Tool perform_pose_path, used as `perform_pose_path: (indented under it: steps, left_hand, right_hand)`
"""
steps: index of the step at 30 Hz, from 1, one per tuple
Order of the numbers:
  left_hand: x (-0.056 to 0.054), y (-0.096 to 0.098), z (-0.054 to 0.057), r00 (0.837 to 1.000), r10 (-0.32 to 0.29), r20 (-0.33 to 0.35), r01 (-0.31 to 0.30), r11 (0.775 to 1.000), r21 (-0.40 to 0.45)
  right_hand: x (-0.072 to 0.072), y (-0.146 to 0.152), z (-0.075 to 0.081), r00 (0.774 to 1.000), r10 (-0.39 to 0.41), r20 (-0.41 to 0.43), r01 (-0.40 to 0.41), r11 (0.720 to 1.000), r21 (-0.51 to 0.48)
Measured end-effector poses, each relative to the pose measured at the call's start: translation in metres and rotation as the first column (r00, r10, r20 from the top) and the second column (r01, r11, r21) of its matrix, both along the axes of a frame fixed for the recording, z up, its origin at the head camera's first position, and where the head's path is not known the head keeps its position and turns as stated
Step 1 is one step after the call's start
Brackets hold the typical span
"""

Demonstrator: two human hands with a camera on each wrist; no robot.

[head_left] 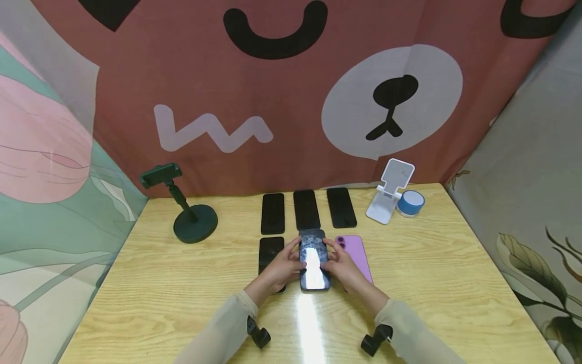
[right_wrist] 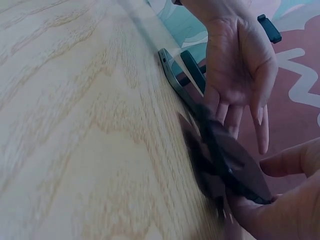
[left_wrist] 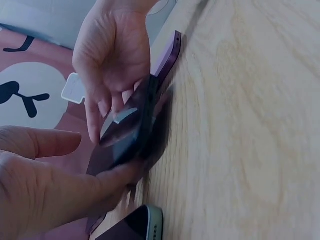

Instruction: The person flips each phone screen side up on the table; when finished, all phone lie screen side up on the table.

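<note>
A dark smartphone [head_left: 313, 275] is held between both hands at the front middle of the table, its glossy face mirroring bright light. My left hand [head_left: 283, 267] grips its left edge and my right hand [head_left: 344, 266] the right edge, fingers reaching beneath. Both wrist views show the phone [left_wrist: 131, 132] tilted and slightly above the wood, with a dark reflection below it. Partly under the left hand lies a black-faced phone [head_left: 271, 246]. A purple phone [head_left: 356, 252], back up with its camera lenses showing, lies beside the right hand and is partly covered by it.
Behind the hands lie three black phones, left [head_left: 273, 214], middle [head_left: 306, 209] and right [head_left: 342, 208]. A dark green phone stand [head_left: 195, 225] is at the left. At the back right are a white folding stand [head_left: 381, 207] and a blue-and-white tape roll [head_left: 411, 203].
</note>
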State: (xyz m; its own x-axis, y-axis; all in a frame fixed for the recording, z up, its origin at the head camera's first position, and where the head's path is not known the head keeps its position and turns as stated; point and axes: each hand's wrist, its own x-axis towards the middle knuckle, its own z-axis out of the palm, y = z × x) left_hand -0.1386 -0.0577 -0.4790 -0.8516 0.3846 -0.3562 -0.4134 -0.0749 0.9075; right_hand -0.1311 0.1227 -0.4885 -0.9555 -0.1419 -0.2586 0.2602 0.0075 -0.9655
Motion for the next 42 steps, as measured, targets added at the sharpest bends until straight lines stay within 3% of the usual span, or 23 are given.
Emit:
perform_pose_path:
  steps: [10, 16, 23, 31, 42]
  left_hand:
    - [0.001, 0.006, 0.003, 0.999, 0.032, -0.015, -0.031, 0.999, 0.011]
    - [0.003, 0.005, 0.004, 0.999, 0.029, -0.02, -0.03, 0.999, -0.042]
    - [0.003, 0.006, 0.005, 0.999, 0.04, -0.003, -0.04, 0.998, -0.042]
    - [0.004, 0.005, 0.007, 0.999, 0.009, -0.04, -0.013, 0.995, -0.101]
    - [0.004, 0.005, 0.007, 0.998, -0.009, -0.057, 0.001, 0.992, -0.125]
  right_hand:
    - [0.0, -0.003, -0.002, 1.0, -0.009, 0.012, 0.007, 0.994, 0.107]
    - [0.001, -0.003, 0.002, 1.0, -0.008, 0.002, 0.008, 0.995, 0.103]
    - [0.003, -0.004, 0.007, 0.999, 0.003, -0.034, 0.001, 0.99, 0.144]
    - [0.002, -0.007, 0.006, 0.999, 0.012, -0.031, -0.01, 0.996, 0.091]
    - [0.003, -0.007, 0.008, 0.996, 0.06, -0.06, -0.052, 0.991, 0.12]
